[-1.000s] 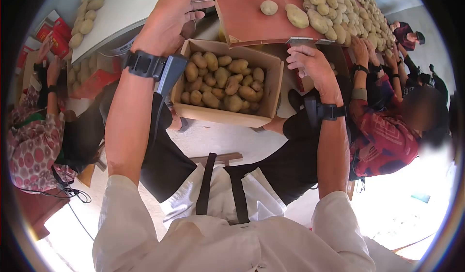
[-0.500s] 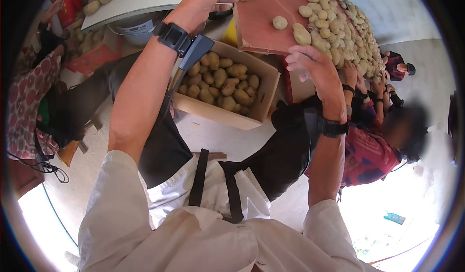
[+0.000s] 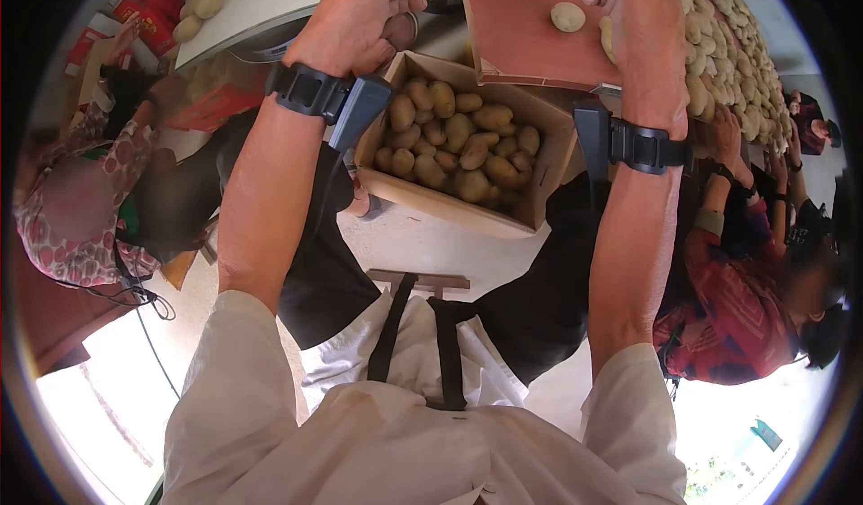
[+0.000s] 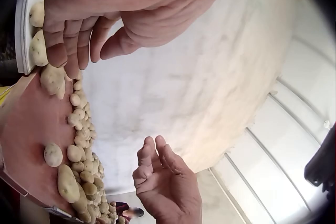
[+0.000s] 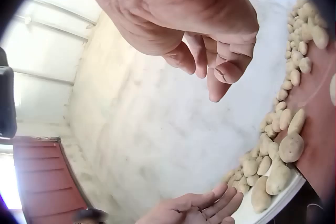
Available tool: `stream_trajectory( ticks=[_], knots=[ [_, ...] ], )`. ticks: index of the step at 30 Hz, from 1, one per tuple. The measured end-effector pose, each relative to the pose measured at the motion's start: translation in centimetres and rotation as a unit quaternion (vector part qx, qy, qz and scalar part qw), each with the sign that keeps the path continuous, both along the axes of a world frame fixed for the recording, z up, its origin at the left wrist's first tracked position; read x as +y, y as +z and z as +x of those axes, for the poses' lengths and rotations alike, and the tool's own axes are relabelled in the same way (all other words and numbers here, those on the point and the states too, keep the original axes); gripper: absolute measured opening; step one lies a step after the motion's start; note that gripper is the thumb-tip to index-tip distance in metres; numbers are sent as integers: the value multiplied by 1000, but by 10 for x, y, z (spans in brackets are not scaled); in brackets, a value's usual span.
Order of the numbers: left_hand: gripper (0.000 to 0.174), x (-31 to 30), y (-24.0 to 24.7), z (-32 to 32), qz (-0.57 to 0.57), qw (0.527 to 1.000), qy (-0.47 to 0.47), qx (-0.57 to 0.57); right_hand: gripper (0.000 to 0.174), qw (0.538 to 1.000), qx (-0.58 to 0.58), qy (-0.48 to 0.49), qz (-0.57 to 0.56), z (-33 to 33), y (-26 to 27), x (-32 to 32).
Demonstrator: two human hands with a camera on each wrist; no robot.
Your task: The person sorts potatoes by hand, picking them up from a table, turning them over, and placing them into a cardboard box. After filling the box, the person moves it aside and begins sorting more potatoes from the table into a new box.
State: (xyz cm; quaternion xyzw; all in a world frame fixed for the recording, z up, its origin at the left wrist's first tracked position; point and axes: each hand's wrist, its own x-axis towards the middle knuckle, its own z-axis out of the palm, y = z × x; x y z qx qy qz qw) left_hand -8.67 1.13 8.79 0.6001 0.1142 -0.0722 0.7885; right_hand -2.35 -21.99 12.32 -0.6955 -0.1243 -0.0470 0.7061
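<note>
My left hand [image 3: 355, 22] is raised at the left edge of a red tabletop [image 3: 517, 56], its fingers extended and holding nothing. In the left wrist view, that hand [image 4: 113, 22] overlaps a few potatoes [image 4: 51, 80] at the tabletop's corner. Over the red tabletop, my right hand [image 3: 649, 33] is also without a potato; its fingers [image 5: 227, 71] hang loosely bent in the right wrist view. One loose potato [image 3: 567, 17] lies left of it, and a big heap of potatoes [image 3: 733, 65] is to its right. Below, between my hands, a cardboard box [image 3: 449, 204] contains several potatoes [image 3: 458, 132].
A white table [image 3: 261, 6] adjoins the red one on the left, with potatoes [image 3: 209, 4] at its far end. People sit close on both sides: one in a patterned top [image 3: 54, 244], another in a dark red shirt [image 3: 728, 325]. Red cartons [image 3: 148, 20] stand at far left.
My right hand has reached forward from the table's front edge to over the red tabletop. The left hand stays near the tabletop's left corner. The head view has shifted slightly.
</note>
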Motion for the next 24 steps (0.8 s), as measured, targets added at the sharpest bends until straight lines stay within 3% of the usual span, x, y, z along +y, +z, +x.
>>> stream_trajectory(
  ticks=[2, 6, 8, 13, 17, 20, 23, 24],
  knots=[
    [28, 4, -28, 17, -6, 997, 49, -61, 39, 1000, -4, 1, 11, 6, -14, -2],
    [39, 13, -38, 16, 18, 997, 20, -73, 39, 998, 52, 1, 20, 5, -21, -9],
    [37, 17, -50, 22, 132, 991, 0, -13, 39, 998, 51, -4, 40, 3, -17, -14],
    [34, 18, -75, 22, 163, 983, -29, 80, 31, 984, 62, -27, 163, 5, -7, -27],
    [30, 9, -108, 14, 211, 964, -104, 126, 27, 976, 48, -21, 211, -1, -3, -34],
    [36, 0, -130, 7, 273, 928, -159, 199, 24, 971, 89, -41, 218, 0, 0, -42],
    [36, 3, -179, 8, 311, 892, -212, 248, 23, 966, 105, -31, 236, 1, 0, -49],
    [36, 14, -218, 12, 314, 891, -214, 250, 22, 963, 112, -25, 245, 2, 1, -51]
  ],
)
